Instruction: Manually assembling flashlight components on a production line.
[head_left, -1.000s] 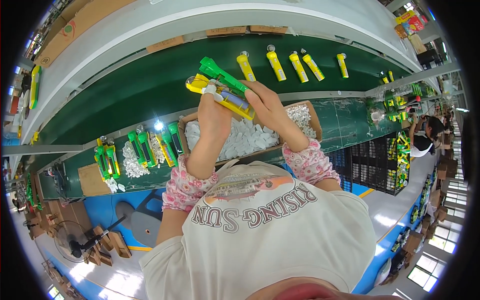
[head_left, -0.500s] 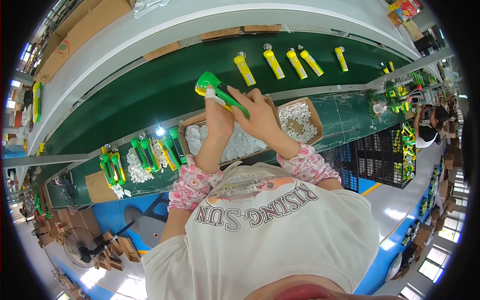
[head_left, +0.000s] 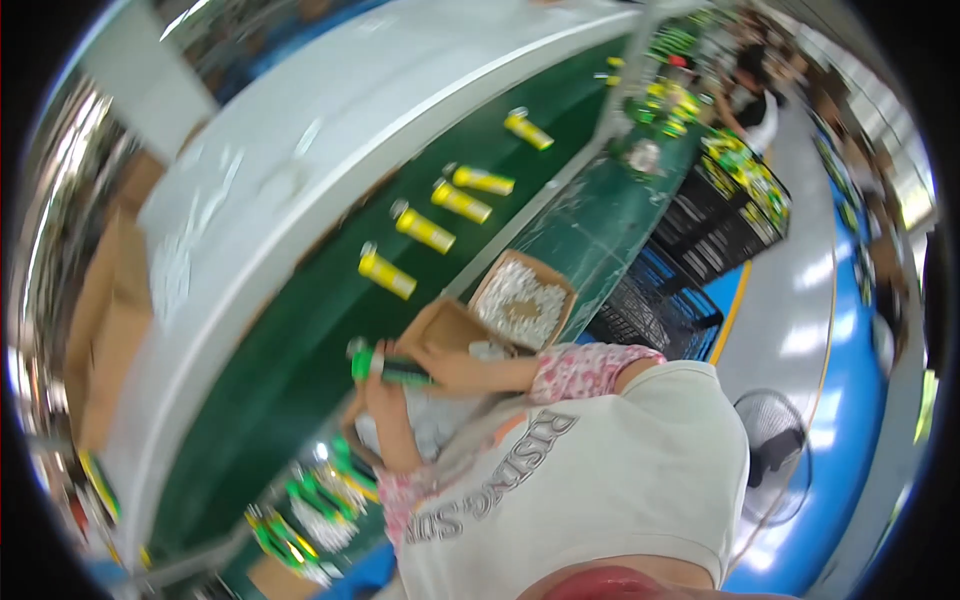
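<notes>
Green tool (head_left: 392, 367) — gripped by left hand (head_left: 378, 392) and right hand (head_left: 452, 368).

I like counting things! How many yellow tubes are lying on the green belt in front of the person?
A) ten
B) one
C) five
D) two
C: five yellow tubes lie in a slanting row on the green belt, beyond the green item that both hands hold, the left hand and the right hand.
</notes>
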